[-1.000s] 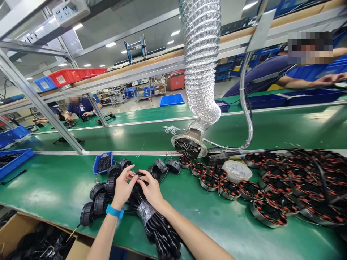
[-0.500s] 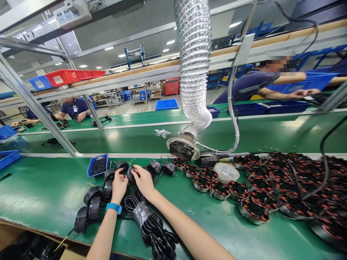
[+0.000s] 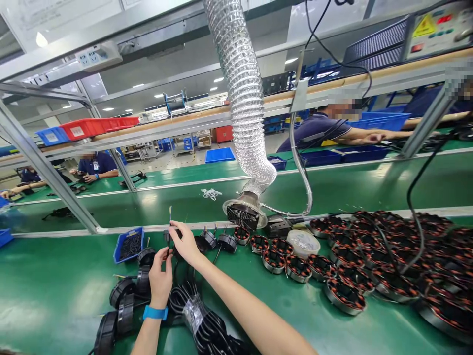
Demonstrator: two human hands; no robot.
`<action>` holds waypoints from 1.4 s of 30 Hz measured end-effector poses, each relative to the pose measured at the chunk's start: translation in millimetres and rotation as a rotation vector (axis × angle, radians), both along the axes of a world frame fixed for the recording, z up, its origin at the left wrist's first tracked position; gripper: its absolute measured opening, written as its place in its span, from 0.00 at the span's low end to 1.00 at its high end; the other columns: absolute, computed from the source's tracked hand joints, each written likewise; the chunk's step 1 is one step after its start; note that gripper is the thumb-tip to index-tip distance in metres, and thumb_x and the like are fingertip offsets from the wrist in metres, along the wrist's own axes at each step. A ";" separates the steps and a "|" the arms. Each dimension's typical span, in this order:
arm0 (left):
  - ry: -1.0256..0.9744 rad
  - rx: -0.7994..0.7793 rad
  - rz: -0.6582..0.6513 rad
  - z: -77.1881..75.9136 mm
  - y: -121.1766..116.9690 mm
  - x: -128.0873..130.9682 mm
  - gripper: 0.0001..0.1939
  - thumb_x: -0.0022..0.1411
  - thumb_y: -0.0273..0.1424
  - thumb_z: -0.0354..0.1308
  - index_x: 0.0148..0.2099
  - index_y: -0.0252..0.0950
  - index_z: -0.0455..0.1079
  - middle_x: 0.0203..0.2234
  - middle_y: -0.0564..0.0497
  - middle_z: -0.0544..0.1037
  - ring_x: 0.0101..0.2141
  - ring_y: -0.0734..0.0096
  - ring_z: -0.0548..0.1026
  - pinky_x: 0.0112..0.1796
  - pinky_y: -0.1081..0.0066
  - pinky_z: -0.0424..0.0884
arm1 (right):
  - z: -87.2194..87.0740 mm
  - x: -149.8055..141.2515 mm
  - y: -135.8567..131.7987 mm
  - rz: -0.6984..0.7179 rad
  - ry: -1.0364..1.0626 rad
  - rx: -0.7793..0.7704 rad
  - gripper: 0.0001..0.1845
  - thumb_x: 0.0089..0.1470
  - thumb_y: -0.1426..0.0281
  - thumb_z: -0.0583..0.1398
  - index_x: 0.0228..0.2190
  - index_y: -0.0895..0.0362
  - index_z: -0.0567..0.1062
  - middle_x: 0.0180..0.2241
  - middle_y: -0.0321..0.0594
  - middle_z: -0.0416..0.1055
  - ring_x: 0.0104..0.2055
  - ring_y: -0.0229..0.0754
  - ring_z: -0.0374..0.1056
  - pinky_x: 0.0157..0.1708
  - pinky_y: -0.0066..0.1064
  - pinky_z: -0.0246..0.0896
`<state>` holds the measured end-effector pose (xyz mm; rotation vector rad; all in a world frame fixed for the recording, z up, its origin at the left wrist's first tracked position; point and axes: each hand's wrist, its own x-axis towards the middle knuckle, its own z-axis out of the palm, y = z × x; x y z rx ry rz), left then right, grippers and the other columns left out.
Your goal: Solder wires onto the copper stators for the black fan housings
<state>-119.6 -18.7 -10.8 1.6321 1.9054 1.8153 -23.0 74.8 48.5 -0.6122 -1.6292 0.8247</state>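
My right hand [image 3: 186, 245] and my left hand [image 3: 161, 281] hold a small black round plastic part [image 3: 173, 237] above the green bench. It is partly hidden by my fingers. A thin wire with a pale tip [image 3: 170, 214] stands up from it. Several similar black round caps with cables [image 3: 123, 296] lie below my left wrist, and more [image 3: 226, 242] lie beyond my right hand. A bundle of coiled black cable [image 3: 197, 315] in clear plastic lies under my forearms.
Several round motor stators with orange-red windings [image 3: 298, 268] fill the bench to the right. A blue bin of small black parts [image 3: 128, 245] stands at the far left. A fume extractor with silver ducting [image 3: 244, 215] hangs behind. Co-workers [image 3: 318, 130] sit across the line.
Both hands have lifted the black round part off the bench, with its wire now pointing up. The view has turned, shifting the bench contents left, and the cardboard box has left the frame.
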 end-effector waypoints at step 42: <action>0.643 -0.888 0.270 53.4 65.5 -187.1 0.13 0.63 0.32 0.52 0.35 0.34 0.78 0.31 0.44 0.82 0.37 0.61 0.79 0.39 0.71 0.69 | -33.4 78.6 -51.2 0.017 -0.117 0.142 0.09 0.60 0.71 0.59 0.37 0.54 0.80 0.31 0.39 0.79 0.32 0.41 0.73 0.34 0.31 0.64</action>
